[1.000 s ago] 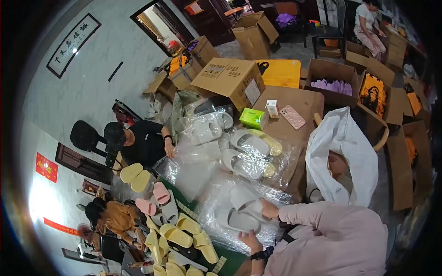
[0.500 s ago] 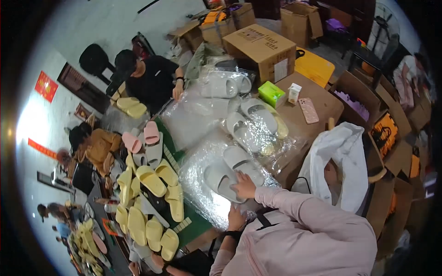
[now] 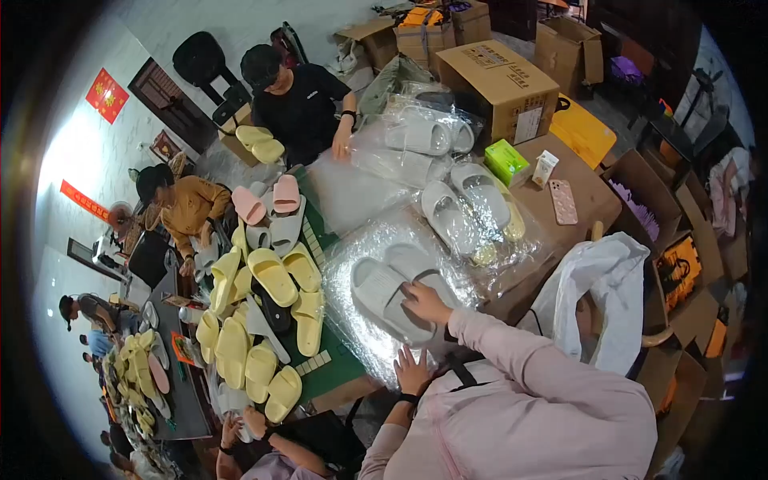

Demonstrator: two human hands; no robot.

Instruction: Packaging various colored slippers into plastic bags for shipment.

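Observation:
A pair of grey slippers (image 3: pixel 376 290) lies side by side on a shiny sheet of clear plastic bags (image 3: pixel 350 254) in front of me. My right hand (image 3: pixel 426 304) reaches over the pair, its fingers bent around the inner strap edges where the two slippers meet. Below the slippers' heels, my left hand (image 3: pixel 412 370) rests on the near edge of the plastic with its fingers spread and nothing in them. More grey slippers (image 3: pixel 450 220) in clear bags lie just beyond, on the right.
Loose yellow slippers (image 3: pixel 272 274) are heaped left on the green mat (image 3: pixel 340 370). A carton (image 3: pixel 500 84), a green tissue pack (image 3: pixel 506 162) and a pink phone (image 3: pixel 562 202) sit at the far right. Near a white sack (image 3: pixel 620 276) stand open boxes. Co-workers sit at the left and far side.
The two grey slippers have come closer together under my right hand. My left hand has opened out flat on the plastic. The whole view has shifted a little.

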